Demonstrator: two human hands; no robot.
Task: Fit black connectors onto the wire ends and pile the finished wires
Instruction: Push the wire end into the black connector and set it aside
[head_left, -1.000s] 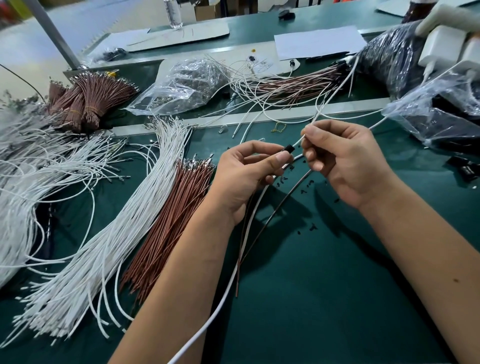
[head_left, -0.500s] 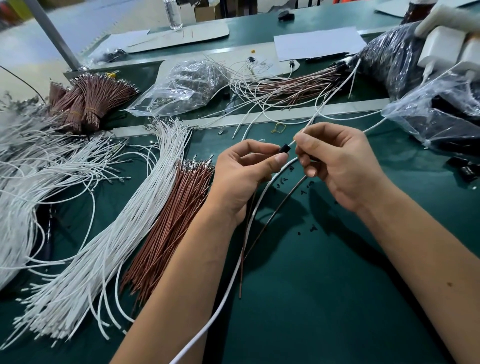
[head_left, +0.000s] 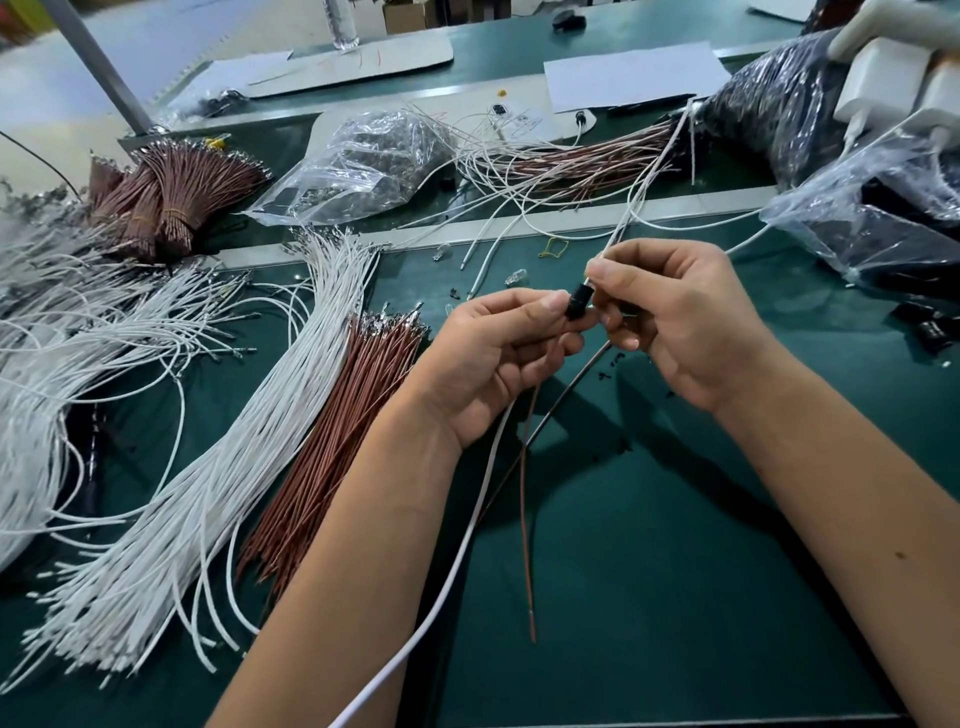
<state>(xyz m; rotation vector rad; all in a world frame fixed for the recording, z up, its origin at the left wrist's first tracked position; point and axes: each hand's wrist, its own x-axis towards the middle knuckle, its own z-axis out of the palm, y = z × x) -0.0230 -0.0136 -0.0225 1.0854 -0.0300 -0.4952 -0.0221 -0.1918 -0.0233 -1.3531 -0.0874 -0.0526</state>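
My left hand (head_left: 498, 358) pinches a small black connector (head_left: 577, 304) between thumb and forefinger, above the green mat. My right hand (head_left: 680, 317) pinches a white wire (head_left: 644, 187) just behind its tip, and that tip sits at the connector's mouth. The wire runs up and away to the right rear. A brown wire (head_left: 525, 530) and a thick white cable (head_left: 457, 566) hang down from under my left hand toward me. Loose white wires (head_left: 208, 467) and brown wires (head_left: 332, 441) lie in long piles to the left.
Tied brown wire bundles (head_left: 171, 197) and a tangled white heap (head_left: 62, 332) fill the far left. A clear bag (head_left: 363, 161) and a mixed wire pile (head_left: 571, 161) lie behind. Plastic bags (head_left: 872, 218) and white chargers (head_left: 893, 83) crowd the right. Tiny black parts (head_left: 610, 366) dot the mat.
My hands have closed together. The right hand slid down the white wire and brought its tip to the connector held by the left hand.
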